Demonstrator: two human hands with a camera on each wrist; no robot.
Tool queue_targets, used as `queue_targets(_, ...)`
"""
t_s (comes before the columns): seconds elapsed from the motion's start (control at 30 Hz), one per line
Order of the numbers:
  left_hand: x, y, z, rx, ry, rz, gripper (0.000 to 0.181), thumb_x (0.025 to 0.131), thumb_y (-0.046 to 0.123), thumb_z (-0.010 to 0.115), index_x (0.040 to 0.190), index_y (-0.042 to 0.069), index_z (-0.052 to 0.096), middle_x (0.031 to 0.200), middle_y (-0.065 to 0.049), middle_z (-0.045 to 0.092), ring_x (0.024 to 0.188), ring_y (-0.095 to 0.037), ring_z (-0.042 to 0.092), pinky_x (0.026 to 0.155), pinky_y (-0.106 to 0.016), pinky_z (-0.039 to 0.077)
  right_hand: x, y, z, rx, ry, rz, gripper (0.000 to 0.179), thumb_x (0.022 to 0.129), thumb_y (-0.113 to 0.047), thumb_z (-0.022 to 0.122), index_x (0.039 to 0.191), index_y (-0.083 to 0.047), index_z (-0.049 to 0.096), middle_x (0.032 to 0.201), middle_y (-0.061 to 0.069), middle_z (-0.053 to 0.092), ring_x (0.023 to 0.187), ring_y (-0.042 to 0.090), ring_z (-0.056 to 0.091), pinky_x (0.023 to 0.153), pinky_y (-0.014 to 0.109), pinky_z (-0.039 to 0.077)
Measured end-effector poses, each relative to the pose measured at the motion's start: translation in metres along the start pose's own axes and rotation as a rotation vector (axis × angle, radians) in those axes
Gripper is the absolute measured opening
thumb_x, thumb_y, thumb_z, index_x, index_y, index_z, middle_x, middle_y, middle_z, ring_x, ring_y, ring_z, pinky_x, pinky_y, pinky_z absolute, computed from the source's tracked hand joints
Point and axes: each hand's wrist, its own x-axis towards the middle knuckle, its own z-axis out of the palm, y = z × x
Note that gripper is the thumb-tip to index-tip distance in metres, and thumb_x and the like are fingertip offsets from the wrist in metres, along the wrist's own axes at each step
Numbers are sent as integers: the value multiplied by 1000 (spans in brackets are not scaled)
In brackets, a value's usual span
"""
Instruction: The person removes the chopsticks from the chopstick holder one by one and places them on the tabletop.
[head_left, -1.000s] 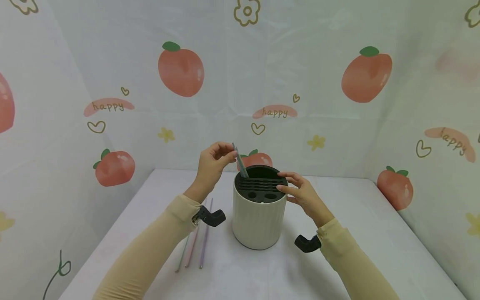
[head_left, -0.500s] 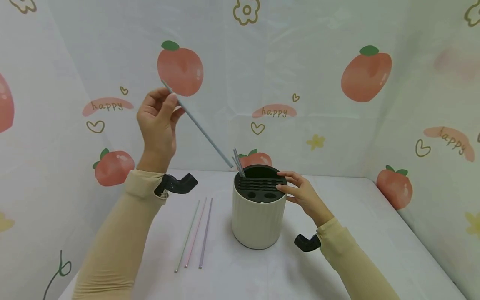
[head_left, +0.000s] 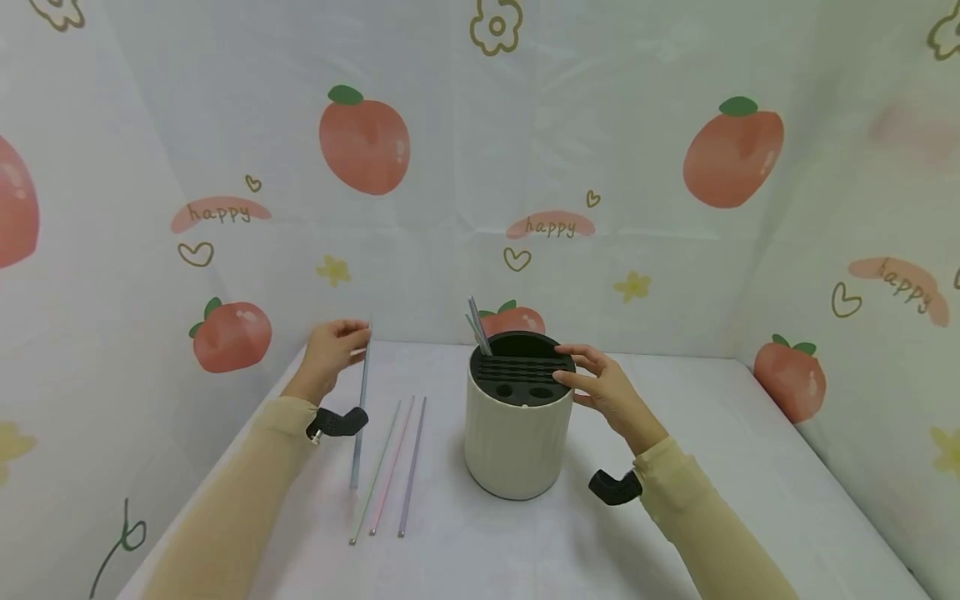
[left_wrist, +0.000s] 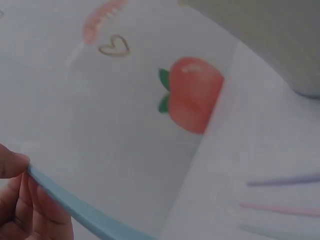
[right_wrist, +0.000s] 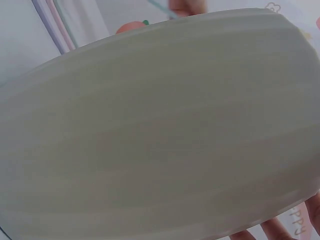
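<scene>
Two or more sticks lean in the holder, seen only by the head camera. The right hand rests loosely on its rim; the left hand pinches a blue stick near three lying sticks.

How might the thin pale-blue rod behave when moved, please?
Probably fairly stiff: the thin pale-blue rod, pinched near its upper end by the left hand, looks straight in the head view. Likely light, being so slender.
</scene>
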Motion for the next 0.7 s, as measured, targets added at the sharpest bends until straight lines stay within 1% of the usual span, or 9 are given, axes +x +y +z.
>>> queue_targets(0.07,0,-25,-3,75,-29,-46,37,98,11,56,125,-13,50,88,7,59,78,0,58,70,-16,53,0,0,0,2,0,2,55,91,-17,67,140,-6,44,145,17,40,104,8,60,104,51,44)
queue_targets(0.17,-1,-58,-7,134,-43,-113,38,98,11,56,126,-14,51,95,-1,62,83,-6,59,71,-17,54,-1,0,1,4,3,5,55,91,-17,67,140,-6,44,146,17,39,105,8,59,105,52,43)
queue_targets(0.23,-3,-76,-8,173,-46,-155,37,97,10,56,125,-14,52,99,-7,63,87,-12,60,72,-19,55,-1,-1,1,10,5,8,55,91,-16,67,140,-6,44,147,18,38,106,8,59,105,53,42)
queue_targets(0.3,-7,-90,-9,207,-47,-189,36,97,9,55,125,-14,53,104,-14,64,90,-17,61,73,-21,56,-2,-1,1,12,6,9,55,91,-16,67,140,-6,44,147,18,38,106,8,59,106,53,41)
queue_targets(0.37,-9,-101,-8,239,-56,-218,36,97,8,55,124,-15,53,106,-18,64,91,-19,62,73,-24,56,-2,-1,1,11,6,9,55,91,-16,67,140,-6,44,147,18,38,106,8,59,105,53,41)
queue_targets(0.5,-12,-117,-4,299,-70,-255,34,94,8,57,119,-15,57,102,-17,65,83,-16,61,70,-24,56,-1,-2,2,7,6,6,55,90,-16,67,140,-6,44,146,18,39,106,9,59,105,53,43)
queue_targets(0.6,-12,-126,0,335,-63,-278,31,92,8,61,114,-13,61,96,-14,66,76,-12,59,65,-21,55,-1,-2,1,6,5,6,56,91,-16,67,140,-6,44,146,18,39,106,9,59,104,52,43)
queue_targets(0.7,-11,-129,3,361,-56,-296,28,90,7,63,111,-12,64,92,-12,66,72,-10,59,63,-20,55,-1,-2,0,5,3,6,56,90,-16,68,140,-6,44,146,17,39,106,9,59,104,52,44)
